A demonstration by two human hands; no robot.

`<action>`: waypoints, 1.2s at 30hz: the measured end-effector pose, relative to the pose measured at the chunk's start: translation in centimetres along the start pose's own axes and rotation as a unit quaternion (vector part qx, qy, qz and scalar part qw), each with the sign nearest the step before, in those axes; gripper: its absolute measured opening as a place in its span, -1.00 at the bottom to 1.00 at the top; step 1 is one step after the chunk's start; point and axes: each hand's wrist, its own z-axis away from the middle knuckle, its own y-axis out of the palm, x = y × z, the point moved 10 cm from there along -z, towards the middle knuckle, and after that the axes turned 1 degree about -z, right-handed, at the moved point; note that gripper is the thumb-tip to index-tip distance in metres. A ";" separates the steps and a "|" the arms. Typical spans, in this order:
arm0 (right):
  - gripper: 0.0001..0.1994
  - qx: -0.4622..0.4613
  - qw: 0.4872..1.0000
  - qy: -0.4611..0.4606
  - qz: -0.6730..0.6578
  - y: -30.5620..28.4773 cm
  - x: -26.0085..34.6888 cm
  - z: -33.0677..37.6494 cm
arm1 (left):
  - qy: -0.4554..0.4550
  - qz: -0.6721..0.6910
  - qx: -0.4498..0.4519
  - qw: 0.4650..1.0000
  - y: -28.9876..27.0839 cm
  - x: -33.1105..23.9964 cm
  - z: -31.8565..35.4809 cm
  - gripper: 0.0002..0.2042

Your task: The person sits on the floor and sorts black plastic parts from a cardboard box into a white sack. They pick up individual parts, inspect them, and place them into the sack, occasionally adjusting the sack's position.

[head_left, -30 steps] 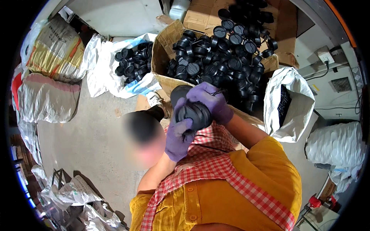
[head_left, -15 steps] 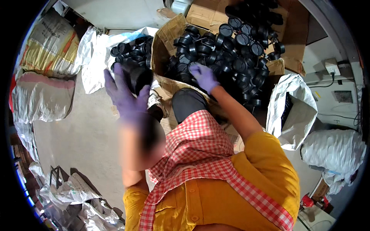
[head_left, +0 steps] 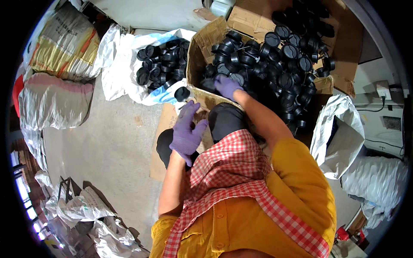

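Note:
Purple gloves cover both of my hands. My left hand [head_left: 188, 131] is over my knee, fingers spread and holding nothing. Just past its fingertips is a single black round cap-like part [head_left: 182, 93], by the edge of a white sack [head_left: 122, 81]; whether it lies there or is in the air I cannot tell. My right hand [head_left: 227, 87] reaches into the near left corner of a cardboard box [head_left: 195, 49]. Its fingers close on a blurred black round part [head_left: 209, 84], partly hidden by the glove. Many like parts [head_left: 290, 51] are heaped in the box.
More black parts [head_left: 161, 64] lie on the white sack, left of the box. An upright white sack [head_left: 337, 133] stands right of the box. Stuffed sacks [head_left: 56, 101] line the left side, and crumpled bags [head_left: 81, 206] lie at lower left. Cardboard sheets [head_left: 245, 19] stand behind.
My left hand has drawn back from the sack toward my knee, and the black part by its fingers is now apart from it. My right hand stays in the box. The view has shifted slightly.

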 end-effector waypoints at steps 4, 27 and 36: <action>-0.83 -0.216 0.937 -0.264 -0.071 -11.4 4.6 9.0 | -0.046 0.225 -0.044 0.972 -0.6 -0.6 0.1 -0.46; -0.73 0.297 0.708 -0.136 -0.626 -7.7 4.8 28.8 | 0.010 0.222 -0.035 0.974 -10.6 -9.6 13.1 -0.70; -0.80 -0.091 0.809 -0.348 -0.465 -14.3 14.6 26.8 | 0.010 0.525 0.095 0.845 3.7 -11.6 9.7 -0.46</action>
